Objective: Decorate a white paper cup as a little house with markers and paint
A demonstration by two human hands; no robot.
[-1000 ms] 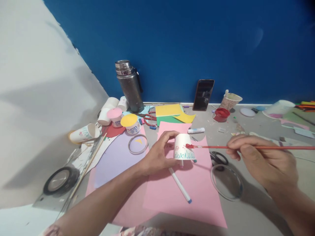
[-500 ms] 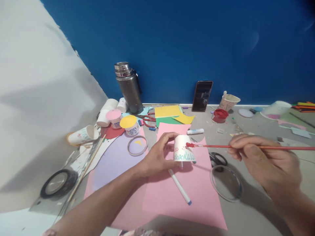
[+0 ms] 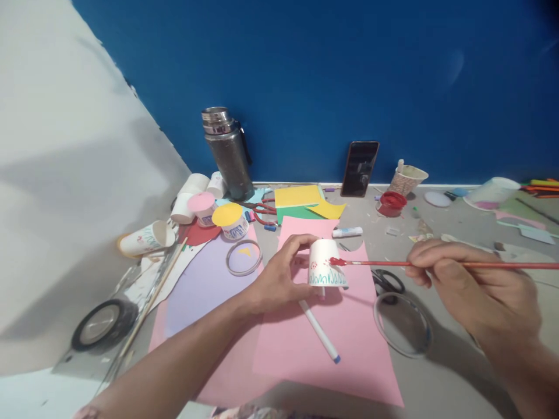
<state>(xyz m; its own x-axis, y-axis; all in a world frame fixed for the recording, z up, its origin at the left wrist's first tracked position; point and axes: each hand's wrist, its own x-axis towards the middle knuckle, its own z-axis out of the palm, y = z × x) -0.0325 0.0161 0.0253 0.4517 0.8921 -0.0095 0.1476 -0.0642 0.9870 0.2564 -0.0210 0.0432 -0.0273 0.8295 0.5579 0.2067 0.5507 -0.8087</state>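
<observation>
My left hand (image 3: 282, 273) grips a white paper cup (image 3: 325, 263) turned upside down on a pink sheet (image 3: 314, 343). The cup has blue-green grass lines and small red marks drawn on its side. My right hand (image 3: 471, 285) holds a long red paintbrush (image 3: 437, 263) level, its red-loaded tip touching the cup's right side. A white marker with a blue end (image 3: 320, 331) lies on the pink sheet just below the cup.
Black scissors (image 3: 386, 281) and a clear round lid (image 3: 402, 329) lie right of the cup. A red paint pot (image 3: 392, 203), phone (image 3: 360, 168), metal flask (image 3: 229, 152), coloured papers (image 3: 301, 201), several paper cups (image 3: 146, 237) and a tape roll (image 3: 103, 323) crowd the table.
The brush tip has dipped slightly lower on the cup's side. My left hand and the cup stay put; the view shifted a little.
</observation>
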